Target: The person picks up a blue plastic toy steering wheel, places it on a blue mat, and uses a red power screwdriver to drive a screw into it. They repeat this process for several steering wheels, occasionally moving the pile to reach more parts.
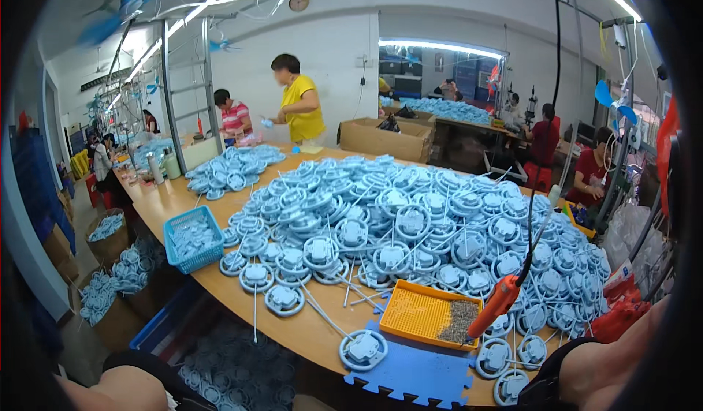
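Observation:
Neither of my hands shows; only my left arm (121,390) at the lower left edge and my right arm (611,360) at the lower right come into the picture, each with something black around it. Between them lies a blue foam mat (417,374) at the table's near edge. One light-blue plastic ring-shaped part (364,349) with a long thin stick rests on its left corner. Behind the mat is a yellow-orange tray (410,311) with small metal screws (460,322) heaped at its right end. A red-orange electric screwdriver (496,305) hangs by a black cord over that end.
A large heap of similar light-blue parts (395,221) covers much of the wooden table (220,283). At left stands a blue basket (192,257) of small pieces. Filled boxes (110,301) are on the floor. A co-worker in yellow (304,114) stands beyond the table.

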A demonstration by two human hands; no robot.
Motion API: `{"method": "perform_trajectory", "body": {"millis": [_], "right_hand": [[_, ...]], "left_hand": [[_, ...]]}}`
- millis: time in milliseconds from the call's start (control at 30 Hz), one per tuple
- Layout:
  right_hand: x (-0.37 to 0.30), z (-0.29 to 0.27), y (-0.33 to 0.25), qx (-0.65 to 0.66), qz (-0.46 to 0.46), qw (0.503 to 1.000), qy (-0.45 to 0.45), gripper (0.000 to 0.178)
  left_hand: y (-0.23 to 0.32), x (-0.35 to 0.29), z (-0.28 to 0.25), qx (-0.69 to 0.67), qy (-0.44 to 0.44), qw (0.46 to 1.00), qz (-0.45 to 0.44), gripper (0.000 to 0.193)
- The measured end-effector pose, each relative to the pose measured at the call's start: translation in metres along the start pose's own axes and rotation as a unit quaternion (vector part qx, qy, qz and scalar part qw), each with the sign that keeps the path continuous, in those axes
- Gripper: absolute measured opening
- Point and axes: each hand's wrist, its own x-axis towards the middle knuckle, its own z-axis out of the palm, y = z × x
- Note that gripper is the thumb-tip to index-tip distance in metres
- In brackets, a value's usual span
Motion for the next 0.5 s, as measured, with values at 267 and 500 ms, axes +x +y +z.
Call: {"method": "perform_trajectory", "body": {"millis": [267,500], "right_hand": [[-0.011,0.012,0.027,0.037,0.012,0.999,-0.019,0.079],[-0.02,0.028,0.024,0.009,-0.017,1.0,-0.02,0.076]], "left_hand": [[0.009,-0.02,0.001,0.012,0.005,0.997,-0.074,0.051],[-0.001,-0.029,-0.008,-0.022,-0.001,0.996,-0.082,0.051]]}}
